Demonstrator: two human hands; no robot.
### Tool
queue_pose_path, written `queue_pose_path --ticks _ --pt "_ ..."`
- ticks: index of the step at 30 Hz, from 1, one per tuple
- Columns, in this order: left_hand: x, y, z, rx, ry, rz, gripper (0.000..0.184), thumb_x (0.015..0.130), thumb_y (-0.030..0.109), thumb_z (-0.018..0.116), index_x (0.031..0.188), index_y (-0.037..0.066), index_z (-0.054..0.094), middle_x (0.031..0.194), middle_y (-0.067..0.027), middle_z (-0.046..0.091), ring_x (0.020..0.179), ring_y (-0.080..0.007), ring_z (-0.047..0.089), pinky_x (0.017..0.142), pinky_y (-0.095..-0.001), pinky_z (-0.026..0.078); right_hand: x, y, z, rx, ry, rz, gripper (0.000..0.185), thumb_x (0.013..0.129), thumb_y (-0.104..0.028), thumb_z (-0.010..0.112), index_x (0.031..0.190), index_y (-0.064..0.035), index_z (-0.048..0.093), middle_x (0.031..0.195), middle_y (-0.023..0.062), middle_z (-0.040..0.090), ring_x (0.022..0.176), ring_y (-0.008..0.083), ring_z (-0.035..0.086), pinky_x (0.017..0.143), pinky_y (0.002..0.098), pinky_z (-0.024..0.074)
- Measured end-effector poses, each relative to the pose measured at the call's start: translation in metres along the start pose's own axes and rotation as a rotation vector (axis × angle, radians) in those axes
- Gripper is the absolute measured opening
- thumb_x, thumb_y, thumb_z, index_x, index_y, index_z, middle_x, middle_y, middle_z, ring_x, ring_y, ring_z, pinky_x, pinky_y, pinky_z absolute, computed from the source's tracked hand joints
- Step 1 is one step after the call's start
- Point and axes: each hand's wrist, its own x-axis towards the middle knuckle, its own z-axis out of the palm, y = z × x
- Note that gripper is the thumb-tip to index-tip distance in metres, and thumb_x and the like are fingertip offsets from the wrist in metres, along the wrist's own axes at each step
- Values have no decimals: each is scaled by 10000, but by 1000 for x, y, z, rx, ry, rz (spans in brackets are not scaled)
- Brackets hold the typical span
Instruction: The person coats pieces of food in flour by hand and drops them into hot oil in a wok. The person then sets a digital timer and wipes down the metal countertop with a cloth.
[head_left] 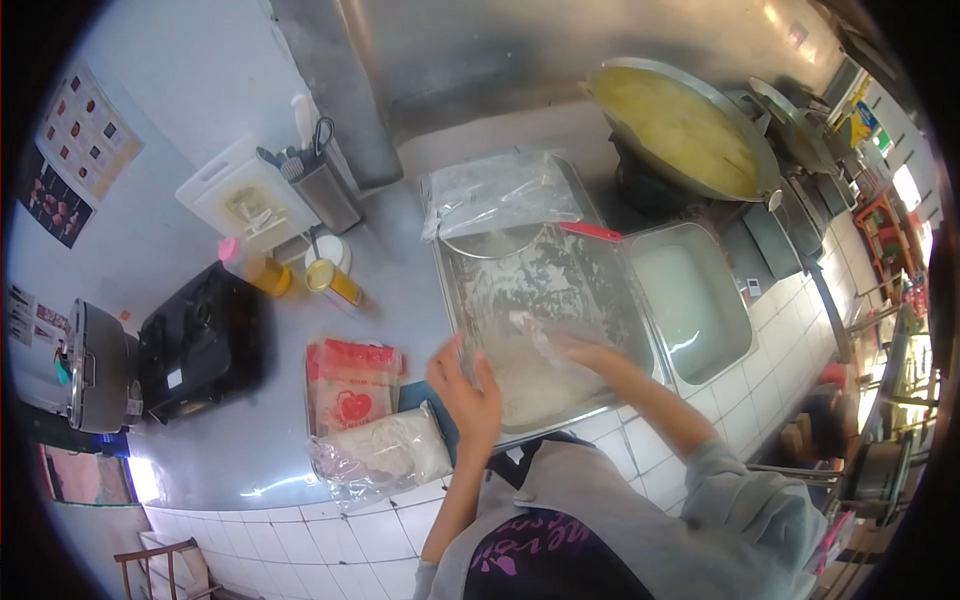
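A metal tray (470, 318), coated with white powder that looks like flour, lies in front of me. My left hand (465, 398) is at the tray's left edge with its fingers apart and nothing in them. Over the powder, my right hand (562, 345) is smeared by motion and seems covered in clear plastic; its fingers cannot be made out. A clear plastic bag (500, 190) rests across the tray's far end. Just in front of it lies a round, thin-rimmed tool with a red handle (591, 231), likely a strainer.
Right of the tray stands a basin of whitish liquid (685, 290), with a large wok of yellowish oil (690, 130) behind it. A bag of white powder (385, 450), a red-printed pack (352, 385), a tin (332, 281), a bottle (258, 268) and a black stove (205, 335) stand left.
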Motion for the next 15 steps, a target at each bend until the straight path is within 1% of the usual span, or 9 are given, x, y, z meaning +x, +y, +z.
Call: queue_pose_path --ticks 1,3,5,6,8,9,10,12,15 --pt "-6 17 -11 -306 -149 -129 289 974 227 549 1124 -18 571 937 -92 620 786 -156 585 766 -278 463 6 8 6 -8 78 73 483 1002 -372 380 1383 -80 434 1290 189 547 1136 282 550 997 379 393" --pt "-13 47 -41 -790 -809 -456 278 1019 240 456 1077 -17 546 1028 -99 628 962 -169 597 825 -276 464 18 14 18 11 208 189 495 1000 -386 373 1390 -84 423 1297 192 539 1142 285 545 991 382 395" --pt "-12 81 -54 -892 -1046 -565 347 1044 256 380 1182 -31 517 1152 -127 609 1131 -191 556 921 -288 444 30 9 29 48 318 275 507 999 -399 366 1397 -88 412 1305 195 532 1147 288 540 985 385 398" --pt "-18 83 -47 -882 -1041 -550 347 1044 256 380 1182 -31 517 1152 -127 609 1131 -191 556 921 -288 444 37 5 33 72 356 303 514 999 -406 363 1401 -90 407 1309 196 528 1150 289 537 982 387 399" --pt "-31 71 -27 -795 -751 -394 404 1043 268 380 1281 -46 471 1254 -166 555 1216 -207 513 997 -291 405 51 -4 41 104 405 359 526 998 -420 356 1409 -94 396 1316 199 520 1156 292 532 976 390 401" --pt "-33 63 -24 -747 -757 -341 455 1043 273 379 1363 -49 405 1326 -192 498 1262 -221 475 1044 -298 366 58 -9 43 111 415 386 532 997 -427 352 1412 -96 391 1320 201 516 1159 293 530 973 392 402" --pt "-37 60 -21 -742 -743 -329 455 1043 273 379 1363 -49 405 1326 -192 498 1262 -221 475 1044 -298 366 64 -13 45 113 419 407 539 996 -434 349 1416 -98 385 1324 202 512 1161 294 527 970 393 404" --pt "-44 57 -15 -849 -689 -494 477 1043 298 375 1363 -54 403 1336 -199 490 1306 -234 435 1062 -315 349 72 -21 46 115 413 446 551 995 -448 342 1423 -102 374 1331 205 505 1167 297 522 964 396 406" --pt "-53 24 12 -844 -684 -552 530 1041 349 364 1392 -47 367 1371 -203 462 1320 -235 408 1081 -342 318 73 -30 41 106 372 478 570 994 -468 331 1434 -107 358 1343 209 493 1175 301 514 955 401 410"
